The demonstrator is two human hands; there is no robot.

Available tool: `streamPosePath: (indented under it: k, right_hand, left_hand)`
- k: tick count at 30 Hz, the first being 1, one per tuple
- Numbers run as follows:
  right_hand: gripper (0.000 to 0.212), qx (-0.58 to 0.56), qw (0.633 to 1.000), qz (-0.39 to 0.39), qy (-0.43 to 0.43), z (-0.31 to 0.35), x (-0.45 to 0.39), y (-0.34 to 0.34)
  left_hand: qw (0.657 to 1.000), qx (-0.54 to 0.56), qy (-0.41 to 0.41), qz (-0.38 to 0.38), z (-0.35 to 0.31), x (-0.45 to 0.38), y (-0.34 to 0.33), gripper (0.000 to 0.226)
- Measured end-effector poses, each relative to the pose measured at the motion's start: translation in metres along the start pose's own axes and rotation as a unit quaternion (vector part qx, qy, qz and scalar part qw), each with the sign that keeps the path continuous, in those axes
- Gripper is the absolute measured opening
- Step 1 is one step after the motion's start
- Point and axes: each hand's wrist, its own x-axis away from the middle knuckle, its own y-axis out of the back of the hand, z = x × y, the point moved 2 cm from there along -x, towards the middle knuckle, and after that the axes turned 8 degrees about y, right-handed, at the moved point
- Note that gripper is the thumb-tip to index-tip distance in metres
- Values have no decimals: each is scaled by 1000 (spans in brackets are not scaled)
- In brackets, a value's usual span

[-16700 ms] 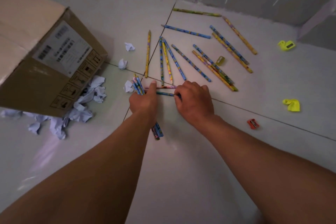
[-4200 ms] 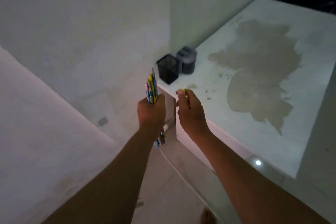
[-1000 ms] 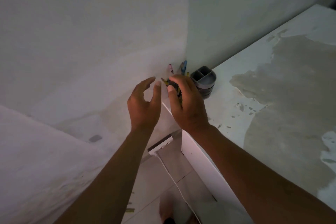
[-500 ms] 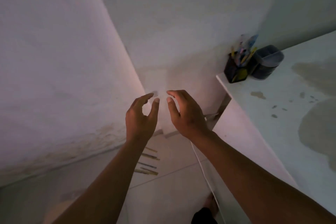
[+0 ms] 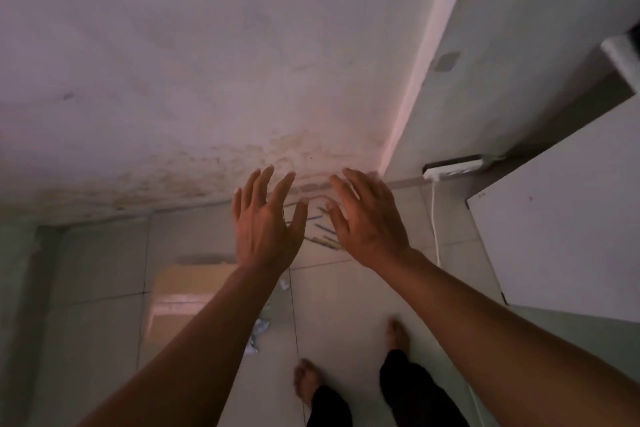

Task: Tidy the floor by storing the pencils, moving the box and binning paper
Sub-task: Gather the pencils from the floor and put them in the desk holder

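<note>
Left hand [image 5: 265, 230] and right hand [image 5: 369, 224] raised, fingers spread, holding nothing; pencils [image 5: 323, 236] loose on the floor [image 5: 363, 291] near the wall's foot. Cardboard box [image 5: 188, 291] beside crumpled paper [image 5: 259, 328] on the tiles.

A pale plastered wall [image 5: 207, 45] fills the upper part of the view, stained and flaking along its foot where it meets the floor [image 5: 86, 322]. The floor is laid in large light tiles with thin dark joints. At the right the wall turns a corner [image 5: 415, 80] into a greyer face carrying a small dark patch [image 5: 446, 61]. A white power strip [image 5: 453, 168] lies at that wall's base, its white cord [image 5: 435, 229] trailing across the tiles. A white cabinet [image 5: 568, 225] stands at the right edge. The light is dim and slightly pinkish.
</note>
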Motion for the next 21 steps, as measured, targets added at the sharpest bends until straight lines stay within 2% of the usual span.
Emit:
streamPosePath:
  k: [3,7,13,21]
  right_hand:
    - [47,4,999,36,-23,2,9,-41]
    - [46,10,997,66,-30,-15,16,-113]
    - [43,19,995,99,-23,-66,29,-248]
    - [35,-8,997,76,-30,-151,59,-465]
  left_hand:
    - [1000,1,17,20,32,5,-27,55]
    - [997,11,39,62,70,3,-96,53]
    - [996,38,52,59,125,0,-231,50]
    - [989,84,97,69,215,8,-448,52]
